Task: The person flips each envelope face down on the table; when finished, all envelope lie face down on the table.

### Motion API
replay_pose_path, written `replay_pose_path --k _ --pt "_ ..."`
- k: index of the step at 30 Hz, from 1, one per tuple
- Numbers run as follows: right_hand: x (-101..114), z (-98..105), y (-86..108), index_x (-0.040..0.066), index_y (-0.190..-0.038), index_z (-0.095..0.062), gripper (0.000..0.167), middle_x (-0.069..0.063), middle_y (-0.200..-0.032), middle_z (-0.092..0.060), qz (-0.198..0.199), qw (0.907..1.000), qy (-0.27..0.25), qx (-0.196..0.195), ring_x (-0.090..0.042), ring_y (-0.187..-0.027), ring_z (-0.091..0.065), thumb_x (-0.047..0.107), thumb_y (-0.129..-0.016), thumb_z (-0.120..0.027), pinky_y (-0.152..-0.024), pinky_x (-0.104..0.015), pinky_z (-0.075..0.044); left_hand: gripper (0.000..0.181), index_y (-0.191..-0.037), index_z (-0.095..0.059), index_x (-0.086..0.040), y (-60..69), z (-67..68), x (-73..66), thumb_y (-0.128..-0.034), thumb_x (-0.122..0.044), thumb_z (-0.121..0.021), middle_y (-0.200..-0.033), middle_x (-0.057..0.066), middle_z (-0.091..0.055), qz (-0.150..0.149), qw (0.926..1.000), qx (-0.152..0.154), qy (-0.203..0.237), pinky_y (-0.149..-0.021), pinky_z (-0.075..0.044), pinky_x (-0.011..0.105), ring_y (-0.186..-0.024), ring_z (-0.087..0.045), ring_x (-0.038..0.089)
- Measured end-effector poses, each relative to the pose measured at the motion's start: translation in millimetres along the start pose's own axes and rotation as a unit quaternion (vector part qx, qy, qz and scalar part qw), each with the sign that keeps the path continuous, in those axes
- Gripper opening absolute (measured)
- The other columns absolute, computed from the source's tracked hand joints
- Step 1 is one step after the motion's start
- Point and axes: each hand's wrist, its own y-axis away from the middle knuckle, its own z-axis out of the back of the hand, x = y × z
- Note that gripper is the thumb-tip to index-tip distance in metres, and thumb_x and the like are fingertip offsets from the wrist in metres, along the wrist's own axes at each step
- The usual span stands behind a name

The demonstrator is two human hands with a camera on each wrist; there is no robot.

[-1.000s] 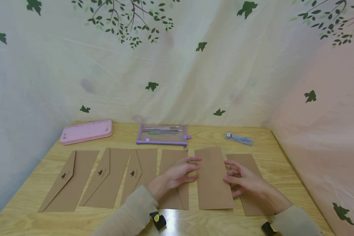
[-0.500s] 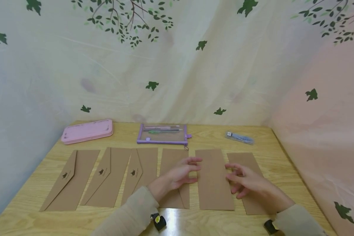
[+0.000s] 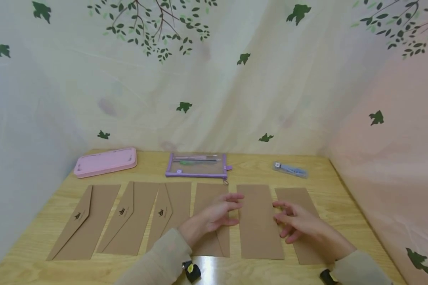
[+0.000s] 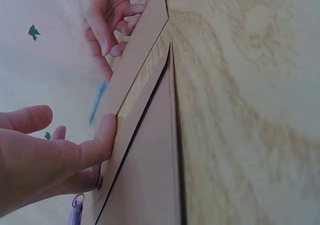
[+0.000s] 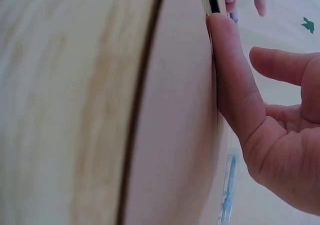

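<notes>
A plain brown envelope (image 3: 260, 221) lies flat on the table between the two hands, no flap visible on its upper face. My left hand (image 3: 215, 213) is at its left edge with relaxed, spread fingers, over another envelope (image 3: 208, 194) that it partly covers. At the right edge is my right hand (image 3: 301, 223), its fingers loosely bent, above the rightmost envelope (image 3: 294, 196). Neither hand grips anything. In the left wrist view, my left hand (image 4: 55, 157) rests a fingertip by an envelope edge; the right wrist view shows my right hand (image 5: 280, 115) against one.
Three envelopes with crown-marked flaps (image 3: 75, 225) (image 3: 128, 221) (image 3: 169, 213) lie to the left. Along the back are a pink case (image 3: 105, 162), a purple-edged clear pouch (image 3: 196, 175) with pens, and a small clear pack with blue contents (image 3: 290, 170).
The middle envelope's far end, slightly raised and tilted a second ago, has come down flat and straighter. My right hand has eased slightly right, off its edge; my left hand has barely moved.
</notes>
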Motion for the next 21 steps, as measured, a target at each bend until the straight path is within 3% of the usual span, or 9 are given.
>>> replay_pose_path --k 21 --pt "2.4 -0.1 2.4 -0.004 -0.152 -0.027 0.065 -0.017 -0.109 -0.057 -0.005 0.9999 -0.014 0.003 -0.027 -0.071 -0.070 0.025 -0.104 -0.060 -0.058 -0.044 -0.062 0.047 -0.145 -0.047 0.005 0.8 2.2 0.4 -0.1003 -0.006 -0.057 -0.145 0.020 -0.039 0.006 1.0000 0.004 0.002 -0.098 -0.052 0.052 -0.130 -0.039 0.032"
